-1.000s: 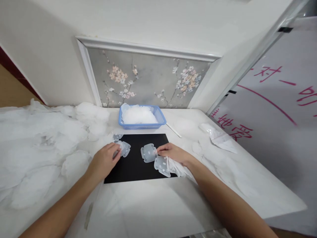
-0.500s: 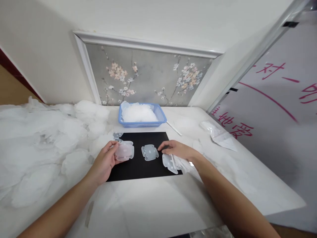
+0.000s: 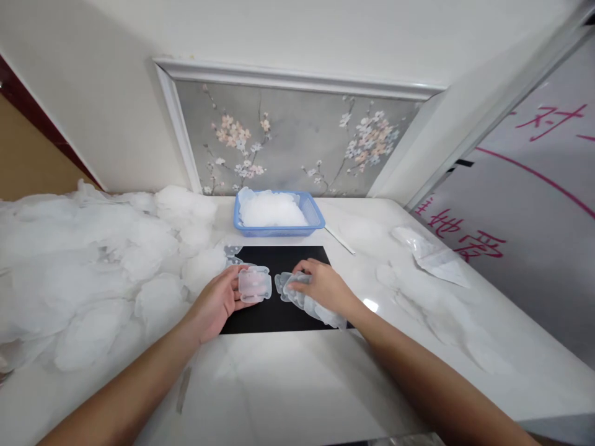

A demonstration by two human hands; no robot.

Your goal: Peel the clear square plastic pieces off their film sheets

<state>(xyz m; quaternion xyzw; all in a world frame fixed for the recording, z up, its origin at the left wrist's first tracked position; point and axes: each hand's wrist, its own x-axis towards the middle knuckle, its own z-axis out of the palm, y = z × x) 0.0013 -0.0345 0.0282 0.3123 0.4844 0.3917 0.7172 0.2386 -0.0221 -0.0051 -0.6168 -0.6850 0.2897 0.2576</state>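
My left hand [image 3: 217, 305] is closed around the edge of a translucent, frosted plastic piece [image 3: 255, 284] with notched sides and rounded tabs. It holds this piece face up over the left half of a black mat [image 3: 279, 319]; whether several are stacked there I cannot tell. Just to the right, my right hand [image 3: 328, 286] pinches between thumb and fingers at similar thin plastic pieces [image 3: 320, 311], which lie in an overlapping row under the fingers and palm. More clear dotted pieces [image 3: 232, 253] show at the mat's upper left corner.
Behind the mat stands a blue plastic basket [image 3: 279, 232] heaped with white translucent pieces. A large pile of such pieces [image 3: 102, 248] covers the table's left side. A thin white stick [image 3: 340, 240] and a clear plastic bag [image 3: 437, 260] lie to the right.
My right hand has moved left and closed on the plastic piece that lay alone in the mat's middle; the pieces beneath the hand now overlap in a row. The view has shifted slightly left.
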